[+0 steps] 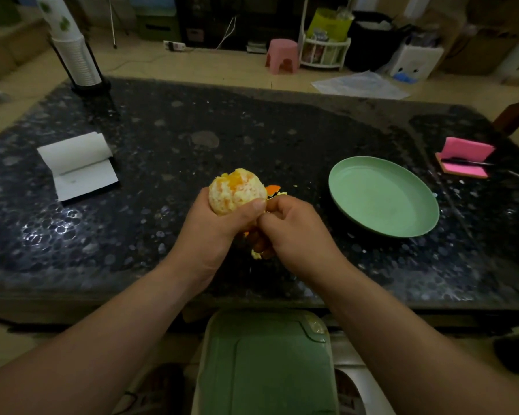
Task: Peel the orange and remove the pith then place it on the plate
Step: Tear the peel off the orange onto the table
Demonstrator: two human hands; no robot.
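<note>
Dark speckled worktop point(162, 145), near edge: left hand point(213, 226) grips mostly peeled orange point(237, 193), left of plate point(384, 199); right hand point(294, 232), fingers curled, pinches peel point(256, 253) beside it. Risk: hard tugging could tear segments, juice slicking the grip.

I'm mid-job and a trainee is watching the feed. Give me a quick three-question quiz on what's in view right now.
1. True or false: the orange already lies on the green plate.
2. Multiple choice: what does the left hand hold? A) the orange B) the green plate C) nothing
3. Fill in: the right hand pinches a strip of ____ low at the orange's side.

Key: 1 false, the plate is bare; 2 A; 3 peel.
</note>
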